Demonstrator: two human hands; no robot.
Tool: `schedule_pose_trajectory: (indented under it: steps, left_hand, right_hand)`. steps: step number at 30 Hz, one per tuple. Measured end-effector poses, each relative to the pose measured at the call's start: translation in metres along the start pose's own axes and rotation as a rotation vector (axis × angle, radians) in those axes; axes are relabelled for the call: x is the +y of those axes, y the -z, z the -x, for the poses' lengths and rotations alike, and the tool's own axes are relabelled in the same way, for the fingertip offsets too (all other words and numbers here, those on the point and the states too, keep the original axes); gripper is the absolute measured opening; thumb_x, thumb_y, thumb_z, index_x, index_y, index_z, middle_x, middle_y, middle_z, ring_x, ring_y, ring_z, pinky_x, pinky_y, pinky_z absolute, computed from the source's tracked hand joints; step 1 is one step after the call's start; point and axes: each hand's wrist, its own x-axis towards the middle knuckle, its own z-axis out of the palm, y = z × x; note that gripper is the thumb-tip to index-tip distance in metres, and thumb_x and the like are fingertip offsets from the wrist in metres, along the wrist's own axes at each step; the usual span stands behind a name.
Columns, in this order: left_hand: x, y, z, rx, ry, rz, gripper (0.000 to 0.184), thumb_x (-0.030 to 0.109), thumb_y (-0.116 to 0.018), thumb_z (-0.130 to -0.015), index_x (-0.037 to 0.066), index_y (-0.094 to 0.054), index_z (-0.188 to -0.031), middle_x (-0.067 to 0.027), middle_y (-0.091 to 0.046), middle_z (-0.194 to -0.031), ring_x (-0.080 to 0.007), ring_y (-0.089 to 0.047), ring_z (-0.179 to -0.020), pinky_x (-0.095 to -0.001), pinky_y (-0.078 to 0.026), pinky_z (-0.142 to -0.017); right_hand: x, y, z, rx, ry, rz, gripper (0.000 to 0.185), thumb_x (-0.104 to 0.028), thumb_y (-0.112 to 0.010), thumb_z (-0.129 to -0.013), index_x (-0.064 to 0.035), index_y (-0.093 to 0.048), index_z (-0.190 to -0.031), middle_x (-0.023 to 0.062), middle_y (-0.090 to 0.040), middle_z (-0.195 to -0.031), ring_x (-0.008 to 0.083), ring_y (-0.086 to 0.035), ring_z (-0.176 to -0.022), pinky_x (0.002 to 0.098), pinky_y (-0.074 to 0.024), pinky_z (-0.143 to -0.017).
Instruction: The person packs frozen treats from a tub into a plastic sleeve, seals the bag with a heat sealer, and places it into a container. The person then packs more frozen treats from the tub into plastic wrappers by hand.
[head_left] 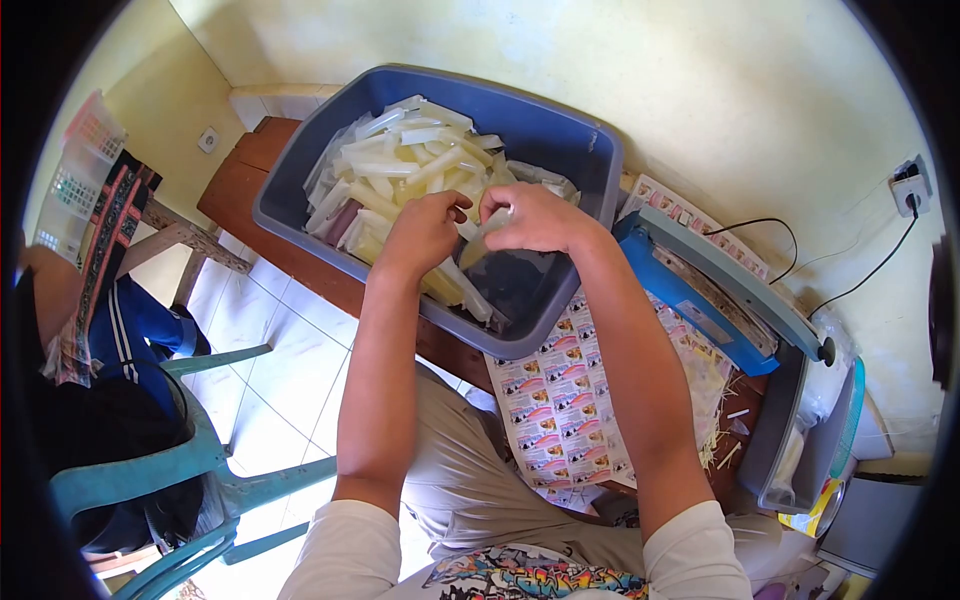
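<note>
Pinching pale packet [482,250]: right hand [532,217], bent inward; left hand [428,232] curled, hold unclear; tub [598,160] bottom partly bare.

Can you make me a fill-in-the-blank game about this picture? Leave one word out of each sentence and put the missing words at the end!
1. Of the left hand and the right hand, the one nearer the machine is the ______ one.
2. The body of the machine is coloured ______.
3. The black plug is in a socket on the ______.
4. The floor tiles are ______.

Missing words: right; blue; wall; white.
</note>
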Motion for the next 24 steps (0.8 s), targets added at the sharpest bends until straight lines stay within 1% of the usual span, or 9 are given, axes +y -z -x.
schedule_pose_trajectory:
  steps: [1,4,5,7,8,10,13,20,24]
  left_hand:
    - [0.000,0.000,-0.001,0.033,-0.037,-0.013,0.039,-0.005,-0.050,-0.097,-0.002,-0.075,-0.126,-0.0207,-0.080,-0.109,-0.0310,-0.077,-0.101,-0.0422,-0.058,-0.095]
    - [0.003,0.002,-0.001,0.071,-0.014,0.037,0.042,-0.007,-0.048,-0.093,-0.002,-0.076,-0.124,-0.0206,-0.080,-0.109,-0.0317,-0.077,-0.101,-0.0421,-0.058,-0.096]
    - [0.002,0.002,-0.001,0.071,-0.014,0.035,0.042,-0.007,-0.048,-0.093,-0.002,-0.076,-0.124,-0.0206,-0.080,-0.109,-0.0317,-0.077,-0.101,-0.0421,-0.058,-0.096]
    - [-0.003,-0.001,-0.003,0.201,-0.063,0.033,0.043,-0.007,-0.048,-0.093,-0.001,-0.077,-0.125,-0.0207,-0.081,-0.109,-0.0324,-0.077,-0.103,-0.0420,-0.058,-0.097]
    - [-0.005,-0.003,-0.003,0.200,-0.064,0.034,0.043,-0.007,-0.048,-0.093,-0.001,-0.077,-0.125,-0.0207,-0.081,-0.109,-0.0324,-0.077,-0.103,-0.0420,-0.058,-0.097]
    - [-0.008,-0.004,-0.003,0.174,-0.090,-0.012,0.040,-0.006,-0.050,-0.096,0.000,-0.077,-0.125,-0.0203,-0.081,-0.110,-0.0324,-0.077,-0.107,-0.0422,-0.058,-0.097]
    - [-0.006,-0.005,-0.002,0.077,-0.010,-0.037,0.037,-0.004,-0.052,-0.098,0.000,-0.077,-0.125,-0.0195,-0.081,-0.111,-0.0327,-0.077,-0.107,-0.0424,-0.057,-0.097]
    - [-0.003,-0.006,-0.001,0.044,-0.016,-0.047,0.034,-0.001,-0.054,-0.099,0.000,-0.076,-0.125,-0.0198,-0.080,-0.112,-0.0348,-0.076,-0.106,-0.0425,-0.057,-0.097]
    - [0.004,-0.009,0.000,0.052,-0.002,-0.043,0.032,0.001,-0.060,-0.099,0.000,-0.075,-0.127,-0.0206,-0.080,-0.112,-0.0359,-0.077,-0.107,-0.0435,-0.057,-0.097]
  right_hand:
    - [0.002,-0.002,0.000,0.144,0.110,-0.042,0.039,-0.028,-0.082,-0.075,-0.0058,-0.072,-0.105,0.0125,-0.074,-0.091,0.0278,-0.071,-0.086,0.0412,-0.0558,-0.081]
    - [-0.001,0.000,0.002,0.319,0.157,-0.066,0.035,-0.020,-0.083,-0.076,-0.0050,-0.071,-0.105,0.0141,-0.075,-0.093,0.0297,-0.073,-0.086,0.0394,-0.0563,-0.082]
    - [-0.003,-0.001,0.001,0.320,0.158,-0.068,0.035,-0.020,-0.083,-0.076,-0.0050,-0.071,-0.105,0.0141,-0.075,-0.093,0.0297,-0.073,-0.086,0.0394,-0.0563,-0.082]
    - [0.002,-0.005,-0.004,0.555,0.276,-0.022,0.033,-0.015,-0.084,-0.074,-0.0037,-0.073,-0.103,0.0171,-0.077,-0.098,0.0341,-0.075,-0.087,0.0402,-0.0577,-0.083]
    - [0.006,-0.007,-0.004,0.556,0.275,-0.021,0.033,-0.015,-0.084,-0.074,-0.0037,-0.073,-0.103,0.0171,-0.077,-0.098,0.0341,-0.075,-0.087,0.0402,-0.0577,-0.083]
    - [0.013,-0.010,-0.002,0.322,0.083,0.188,0.032,-0.014,-0.085,-0.073,-0.0028,-0.075,-0.102,0.0200,-0.078,-0.099,0.0382,-0.076,-0.091,0.0424,-0.0590,-0.086]
    - [0.015,-0.012,-0.004,0.360,0.019,0.234,0.031,-0.013,-0.085,-0.072,-0.0023,-0.076,-0.100,0.0218,-0.078,-0.097,0.0408,-0.076,-0.095,0.0444,-0.0596,-0.088]
    - [0.007,-0.009,0.000,0.509,0.109,0.171,0.031,-0.013,-0.084,-0.073,-0.0018,-0.074,-0.100,0.0227,-0.076,-0.099,0.0416,-0.075,-0.096,0.0453,-0.0592,-0.087]
    - [0.002,-0.006,0.001,0.583,0.239,0.113,0.030,-0.013,-0.083,-0.075,-0.0009,-0.070,-0.099,0.0201,-0.075,-0.096,0.0385,-0.074,-0.092,0.0427,-0.0581,-0.085]
